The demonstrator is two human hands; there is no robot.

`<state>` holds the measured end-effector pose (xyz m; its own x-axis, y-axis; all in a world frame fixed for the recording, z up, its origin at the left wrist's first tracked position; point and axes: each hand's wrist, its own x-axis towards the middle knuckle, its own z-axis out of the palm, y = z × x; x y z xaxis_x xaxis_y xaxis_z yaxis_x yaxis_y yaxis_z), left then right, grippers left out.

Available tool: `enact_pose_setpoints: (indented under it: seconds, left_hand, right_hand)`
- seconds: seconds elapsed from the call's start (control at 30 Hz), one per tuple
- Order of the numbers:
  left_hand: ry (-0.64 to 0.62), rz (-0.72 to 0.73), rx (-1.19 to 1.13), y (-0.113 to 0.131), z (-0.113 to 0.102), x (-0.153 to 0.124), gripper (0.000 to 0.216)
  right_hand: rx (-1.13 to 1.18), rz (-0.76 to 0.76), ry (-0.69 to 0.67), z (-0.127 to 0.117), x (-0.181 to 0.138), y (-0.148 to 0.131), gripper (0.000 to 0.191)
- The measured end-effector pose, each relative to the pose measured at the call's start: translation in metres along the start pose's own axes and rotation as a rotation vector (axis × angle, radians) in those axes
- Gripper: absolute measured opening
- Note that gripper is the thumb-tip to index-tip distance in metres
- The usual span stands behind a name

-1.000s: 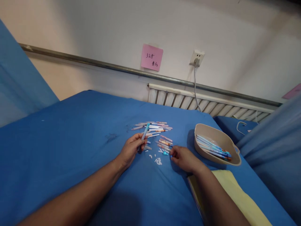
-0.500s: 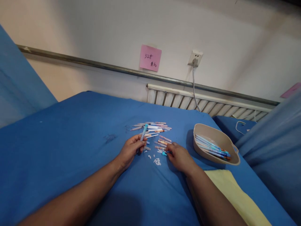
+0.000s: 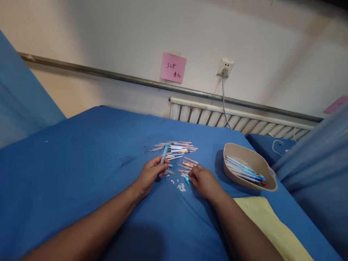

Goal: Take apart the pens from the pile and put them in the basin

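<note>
Between the thumb and fingers of my left hand [image 3: 152, 172] is a light blue pen barrel [image 3: 164, 153] with a teal end, tilted upward. My right hand [image 3: 203, 179] is closed near the cloth, its fingertips at a small teal pen part [image 3: 187, 179]; they seem to pinch it. Several patterned pen barrels [image 3: 188, 164] lie just beyond those fingers. Farther back is a spread of white refills [image 3: 177, 147] and more pen pieces. Small white bits [image 3: 181, 187] are scattered on the cloth between my hands.
A beige basket [image 3: 227, 149] holding blue pens stands to the right. In front of it lies a yellow cloth [image 3: 268, 221]. The blue-covered table [image 3: 89, 152] reaches back to a radiator [image 3: 198, 114] and a wall with a pipe, a socket and a pink note [image 3: 173, 67].
The small teal part at my right fingertips has turned from lying sideways to a steeper angle. My left hand and the barrel have shifted very slightly left.
</note>
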<state>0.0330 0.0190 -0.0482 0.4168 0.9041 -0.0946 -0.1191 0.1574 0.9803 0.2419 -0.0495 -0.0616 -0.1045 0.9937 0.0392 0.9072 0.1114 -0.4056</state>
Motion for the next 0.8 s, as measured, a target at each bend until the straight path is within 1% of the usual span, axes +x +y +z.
enact_pose_setpoints:
  seconds: [0.2,0.3,0.4,0.5,0.57,0.6,0.67,0.8]
  left_hand:
    - [0.013,-0.014,0.009,0.001,0.002,-0.001,0.018]
    - [0.015,-0.036,0.028,0.003,0.004,-0.003,0.020]
    - [0.004,-0.061,0.090,0.004,0.007,-0.006,0.025]
    - [-0.004,-0.061,0.185,0.002,0.012,-0.009,0.028]
    - [-0.032,-0.051,0.222,-0.001,0.015,-0.010,0.027]
    - [-0.051,-0.045,0.226,-0.003,0.017,-0.011,0.027]
    - [-0.082,-0.038,0.220,-0.007,0.018,-0.011,0.028]
    - [-0.082,-0.019,0.216,-0.013,0.018,-0.010,0.027]
  right_hand:
    - [-0.117,0.019,0.026,0.002,0.000,-0.004,0.014]
    - [-0.112,0.004,0.044,0.003,0.000,-0.003,0.014]
    - [0.038,-0.007,0.131,0.006,0.001,-0.003,0.009]
    - [0.363,0.014,0.227,0.012,0.003,-0.007,0.007]
    - [0.585,0.013,0.246,0.018,0.004,-0.012,0.011]
    - [0.659,0.004,0.252,0.021,0.004,-0.016,0.012]
    - [0.716,-0.016,0.273,0.025,0.004,-0.022,0.013]
    - [0.666,-0.051,0.305,0.027,0.002,-0.030,0.011]
